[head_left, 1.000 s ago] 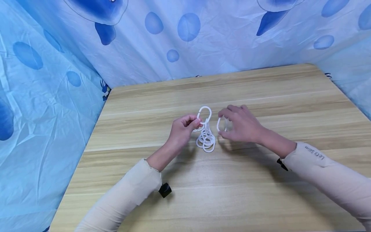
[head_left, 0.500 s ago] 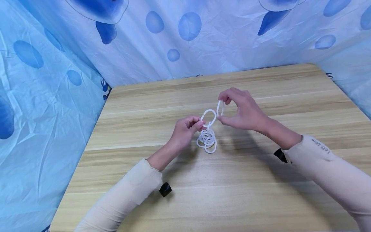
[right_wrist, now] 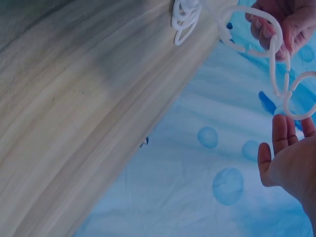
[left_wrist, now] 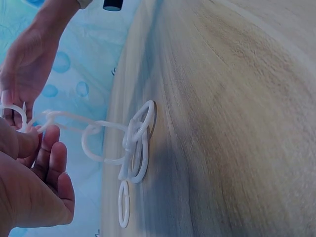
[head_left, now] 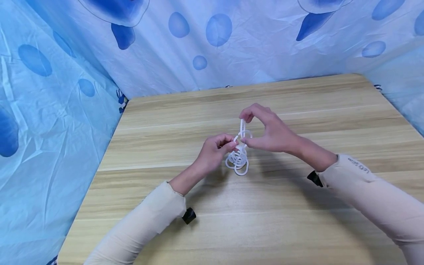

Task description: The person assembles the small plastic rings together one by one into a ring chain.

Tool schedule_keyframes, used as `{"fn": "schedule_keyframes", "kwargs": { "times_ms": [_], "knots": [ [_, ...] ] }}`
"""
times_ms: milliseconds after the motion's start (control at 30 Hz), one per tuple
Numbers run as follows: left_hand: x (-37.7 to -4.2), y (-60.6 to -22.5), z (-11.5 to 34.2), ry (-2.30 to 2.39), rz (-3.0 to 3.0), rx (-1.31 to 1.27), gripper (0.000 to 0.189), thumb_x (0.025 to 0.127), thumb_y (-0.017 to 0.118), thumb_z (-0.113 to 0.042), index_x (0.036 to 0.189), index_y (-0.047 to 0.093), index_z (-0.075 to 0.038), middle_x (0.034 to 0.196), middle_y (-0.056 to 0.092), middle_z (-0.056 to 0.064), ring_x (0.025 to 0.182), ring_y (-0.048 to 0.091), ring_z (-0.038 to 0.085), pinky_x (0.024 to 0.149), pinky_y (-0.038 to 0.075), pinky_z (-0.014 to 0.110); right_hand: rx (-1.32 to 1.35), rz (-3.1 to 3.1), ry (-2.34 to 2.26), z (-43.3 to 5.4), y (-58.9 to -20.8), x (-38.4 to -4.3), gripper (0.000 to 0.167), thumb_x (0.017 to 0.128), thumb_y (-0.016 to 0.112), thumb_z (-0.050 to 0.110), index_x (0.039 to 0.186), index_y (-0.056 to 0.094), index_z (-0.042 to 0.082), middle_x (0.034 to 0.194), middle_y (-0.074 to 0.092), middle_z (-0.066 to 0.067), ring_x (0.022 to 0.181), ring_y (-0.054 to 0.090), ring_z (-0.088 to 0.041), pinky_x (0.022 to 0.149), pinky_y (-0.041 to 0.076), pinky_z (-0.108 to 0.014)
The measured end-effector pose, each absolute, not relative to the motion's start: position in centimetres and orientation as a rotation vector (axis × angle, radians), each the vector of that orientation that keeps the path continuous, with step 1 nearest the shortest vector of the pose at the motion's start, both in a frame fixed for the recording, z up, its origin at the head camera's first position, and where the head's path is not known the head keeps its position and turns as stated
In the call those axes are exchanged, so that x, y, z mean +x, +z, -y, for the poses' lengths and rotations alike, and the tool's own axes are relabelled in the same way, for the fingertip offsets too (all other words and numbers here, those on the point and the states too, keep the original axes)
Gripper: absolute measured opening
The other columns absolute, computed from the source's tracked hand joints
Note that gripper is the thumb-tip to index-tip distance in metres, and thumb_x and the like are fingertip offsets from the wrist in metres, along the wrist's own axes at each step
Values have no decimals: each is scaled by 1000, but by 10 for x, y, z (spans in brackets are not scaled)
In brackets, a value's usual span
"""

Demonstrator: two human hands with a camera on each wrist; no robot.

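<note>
White plastic chain links (head_left: pixel 237 157) lie in a small heap on the table, hooked through one another. My left hand (head_left: pixel 212 152) pinches the topmost link between thumb and fingers, a little above the heap. In the left wrist view, a string of joined links (left_wrist: pixel 91 143) runs from this hand down to the heap. My right hand (head_left: pixel 275 130) holds a separate-looking white link (head_left: pixel 242 127) upright between thumb and forefinger. That link overlaps the left hand's link in the head view. In the right wrist view, the right hand's link (right_wrist: pixel 298 117) meets a link hanging by the left fingers.
The wood-grain table (head_left: pixel 165 125) stretches around both hands. Blue cloth (head_left: pixel 159 62) with a printed pattern hangs behind it and at its left side. Small black devices sit under both cuffs, one at the left cuff (head_left: pixel 188 216).
My right hand rose with its link, then moved left onto the chain's top link. The left hand shifted slightly right, and its link now tilts; it keeps its pinch.
</note>
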State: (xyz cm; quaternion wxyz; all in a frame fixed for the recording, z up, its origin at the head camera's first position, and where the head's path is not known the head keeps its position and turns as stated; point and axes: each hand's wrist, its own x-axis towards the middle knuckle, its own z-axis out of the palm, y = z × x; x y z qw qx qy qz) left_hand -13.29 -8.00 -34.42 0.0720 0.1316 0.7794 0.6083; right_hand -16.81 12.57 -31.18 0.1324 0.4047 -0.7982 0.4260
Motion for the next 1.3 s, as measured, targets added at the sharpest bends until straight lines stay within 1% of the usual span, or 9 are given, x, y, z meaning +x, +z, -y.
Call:
{"fn": "schedule_keyframes", "kwargs": {
  "times_ms": [133,233,433,600,700,800,1000,1167,1300],
  "knots": [
    [-132,-343,81,1770,-2399,458,11,94,60,-3,99,67,3,94,67,18,79,57,10,77,50,27,1221,2297,1249,-121,-314,-167,50,67,85,11,109,57,10,103,58,-1,99,50,-17,90,34,-42],
    [-132,-343,82,1744,-2426,489,11,93,60,-3,100,67,3,94,68,19,78,57,9,72,48,23,1243,2274,1247,-118,-316,-166,50,67,84,11,109,57,9,103,58,0,99,50,-17,92,34,-42],
    [-131,-344,83,1729,-2440,507,12,93,61,-5,100,68,2,95,68,18,79,58,11,73,48,23,1262,2272,1222,-116,-318,-166,49,66,84,11,108,58,9,102,59,0,98,50,-17,94,32,-42],
    [-131,-346,83,1705,-2485,498,11,92,62,-4,98,70,1,94,69,14,79,56,10,71,47,22,1268,2319,1198,-117,-320,-167,48,66,81,9,108,57,10,102,59,-3,97,49,-18,92,33,-43],
    [-131,-346,82,1694,-2511,474,11,92,62,-3,97,71,1,94,70,12,80,57,9,72,47,22,1278,2364,1197,-118,-320,-166,49,67,81,10,109,57,11,103,59,-3,97,50,-17,91,35,-43],
    [-130,-346,83,1703,-2511,432,12,92,62,-4,97,71,1,95,71,9,83,59,9,75,49,23,1280,2405,1209,-118,-320,-165,49,68,82,12,110,57,13,105,59,-1,98,50,-17,90,37,-43],
    [-131,-343,83,1793,-2471,363,14,92,62,-6,101,71,1,97,71,13,89,62,10,84,51,26,1295,2443,1220,-118,-323,-164,47,70,82,13,110,57,12,104,59,1,97,50,-17,90,36,-41],
    [-132,-343,84,1768,-2481,398,14,92,63,-7,101,72,0,95,71,12,86,62,10,80,50,25,1319,2361,1161,-118,-326,-167,48,68,81,13,110,58,10,102,59,-3,97,49,-19,91,35,-43],
    [-133,-344,84,1753,-2501,391,17,94,61,-10,105,72,-2,98,72,8,91,62,14,81,49,27,1335,2283,1097,-118,-327,-170,49,68,82,14,110,57,8,101,58,-5,96,49,-19,92,34,-44]
  ]
}}
